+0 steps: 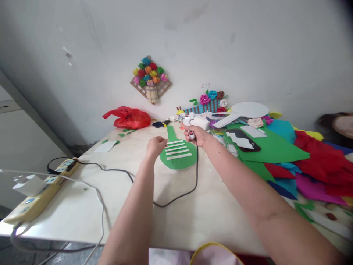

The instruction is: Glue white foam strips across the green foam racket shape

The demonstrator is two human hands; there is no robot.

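A green guitar-shaped cutout (180,164) lies on the table, its neck pointing away from me. Several white strips (178,156) run side by side across its round body. My right hand (194,134) is wrapped round the handle of a white hot glue gun (189,120) with a red switch, held above the right side of the cutout. Its black cord (196,169) hangs down to the table. At the cutout's left edge is my left hand (156,147), fingers curled together; whatever is in them is hidden from me.
Coloured sheets and crepe paper (278,147) pile up on the right, with a phone (242,140) among them. A red plastic bag (132,117) and black-handled pliers (160,123) lie at the back. On the left, a power strip (45,191) trails cords across the table.
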